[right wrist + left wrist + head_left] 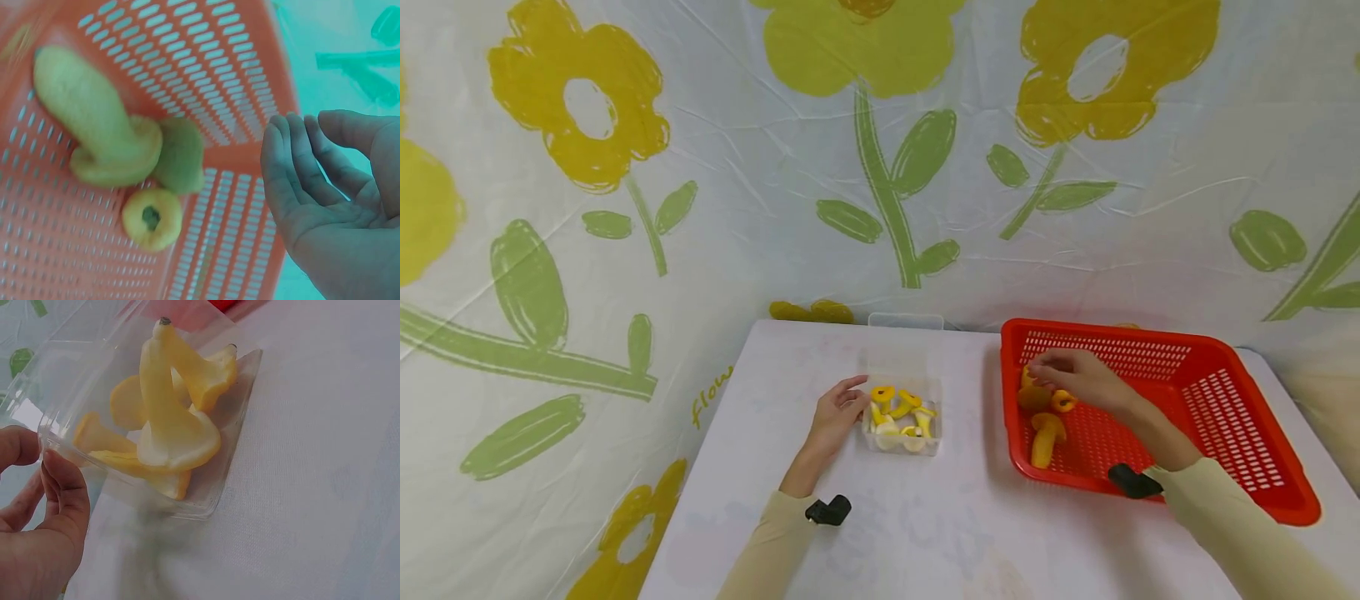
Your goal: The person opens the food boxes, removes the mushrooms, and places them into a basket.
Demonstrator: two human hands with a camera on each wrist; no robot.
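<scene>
On the pale cloth-covered table (865, 517), here's my left hand (835, 412), pinching the edge of a clear plastic box (236, 419) between thumb and fingers, its transparent lid (901, 360) tipped back on the far side. And look inside: a jumble of yellow-and-cream mushroom-shaped pieces (159, 406), smooth and waxy, stems fading to cream, caps rimmed in deeper yellow! One stands up on its broad, flared cap, the others crowd round it, and small dark tips show at the top. Over to the right now, my right hand (1078, 377) hangs above the left end of a red, slotted plastic basket (1168, 392), fingers loosely bent, grasping nothing. Below it, against the basket's left side, lie more: a fat-stemmed, ochre-yellow mushroom-shaped piece (1045, 446) nearest me, a duller brownish piece (1035, 398) just behind, and beside that a small round yellow piece (169, 231) showing a dark centre.
</scene>
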